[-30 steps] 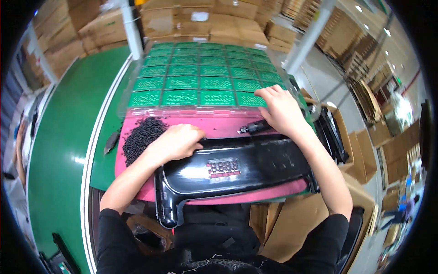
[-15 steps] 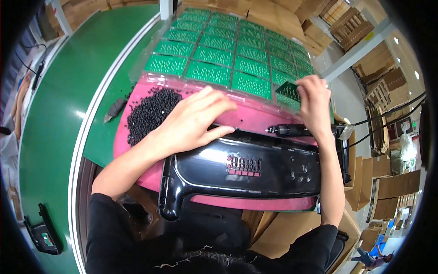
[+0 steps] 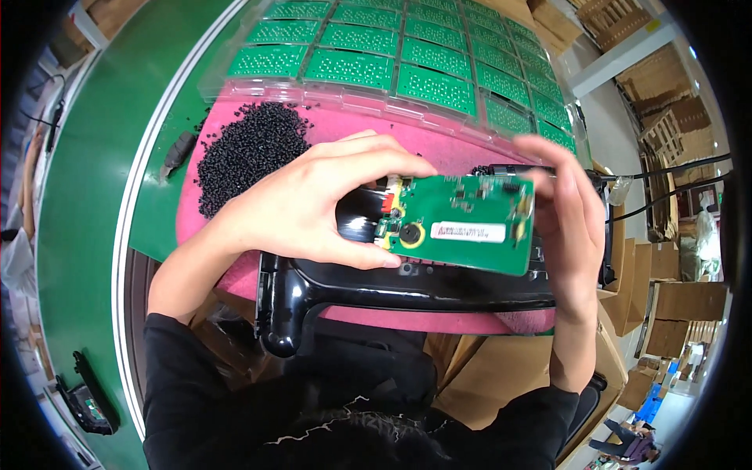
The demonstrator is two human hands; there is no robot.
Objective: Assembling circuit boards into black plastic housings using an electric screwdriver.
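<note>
Since half a second ago, one green circuit board [image 3: 462, 211] comes away from the tray and over to the left hand [image 3: 321, 200]. It is up in the air above the black plastic shell [image 3: 423, 294], with its bumpy little parts and a white sticker [image 3: 468, 233] facing up. From where I stand, the left hand pinches the left end of the board, fingers on the far edge and thumb on the near edge. At the other end, the right hand [image 3: 576, 223] has its fingers bent and a bit apart, just beside the board's corner; I can't tell if they touch it. Under the board, the shell lies on a pink mat [image 3: 376, 319]. A big heap of tiny black bits [image 3: 251, 153] sits on the mat, to the left of the board. Behind the right hand's fingers lies a black tool [image 3: 513, 170]. Past the mat is a clear tray [image 3: 439, 119] with rows of green boards [image 3: 352, 70]. Off to the left, a gray lump [image 3: 180, 153] rests on the green tabletop [image 3: 86, 274]. Brown boxes [image 3: 627, 270] stand on the right.
</note>
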